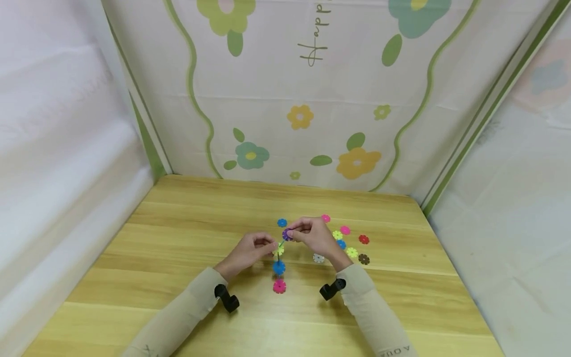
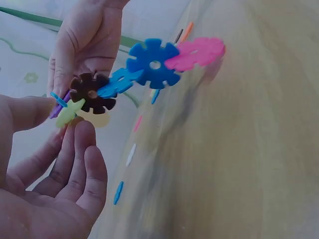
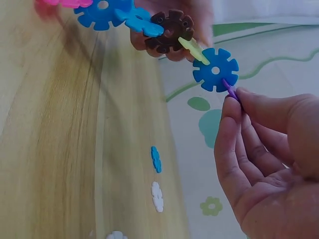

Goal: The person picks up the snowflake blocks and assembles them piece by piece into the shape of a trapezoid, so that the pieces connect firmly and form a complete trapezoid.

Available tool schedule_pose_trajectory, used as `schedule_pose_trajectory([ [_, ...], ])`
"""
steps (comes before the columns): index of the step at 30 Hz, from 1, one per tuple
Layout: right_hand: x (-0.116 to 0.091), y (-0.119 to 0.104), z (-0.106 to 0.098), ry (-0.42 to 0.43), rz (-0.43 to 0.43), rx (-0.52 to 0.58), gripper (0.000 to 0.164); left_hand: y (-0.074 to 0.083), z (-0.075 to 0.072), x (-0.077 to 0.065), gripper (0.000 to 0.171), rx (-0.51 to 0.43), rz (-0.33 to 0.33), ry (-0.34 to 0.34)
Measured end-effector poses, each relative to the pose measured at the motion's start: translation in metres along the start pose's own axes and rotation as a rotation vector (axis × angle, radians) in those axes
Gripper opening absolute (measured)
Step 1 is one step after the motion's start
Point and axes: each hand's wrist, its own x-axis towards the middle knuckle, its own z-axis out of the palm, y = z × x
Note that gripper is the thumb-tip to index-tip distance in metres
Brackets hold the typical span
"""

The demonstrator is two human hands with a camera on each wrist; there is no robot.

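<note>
A chain of notched, flower-shaped plastic discs hangs between both hands over the wooden table. From its low end it runs pink disc (image 2: 199, 52), blue disc (image 2: 144, 55), a second blue one, brown disc (image 2: 82, 84), yellow-green disc (image 2: 70, 112), another blue disc (image 3: 205, 69) and purple disc (image 3: 230, 89). My left hand (image 1: 248, 252) pinches the yellow-green disc between thumb and fingers. The purple disc is pinched in my right hand (image 1: 315, 238), its edge meeting a slot of the last blue disc. How deep it sits there I cannot tell.
Loose discs lie flat on the table (image 1: 178, 223), mostly right of the hands: red disc (image 1: 364, 239), brown, white (image 1: 318, 258), pink, yellow-green and blue. One blue disc (image 1: 282, 223) lies beyond the hands. Patterned cloth walls (image 1: 276, 99) border the table's back and sides.
</note>
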Motion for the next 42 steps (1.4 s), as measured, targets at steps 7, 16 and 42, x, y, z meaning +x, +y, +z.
schedule_pose_trajectory([
  [7,0.001,0.001,0.006,-0.091,-0.012,0.013,0.016,0.005,0.002,0.009,0.037,0.015,0.032,0.027],
  [16,0.012,0.007,0.002,-0.170,0.003,-0.061,0.027,-0.009,0.001,0.014,0.024,-0.056,0.071,0.015],
  [42,0.083,0.030,0.018,-0.071,0.012,-0.577,0.005,-0.005,0.001,0.005,0.022,-0.062,0.029,0.040],
])
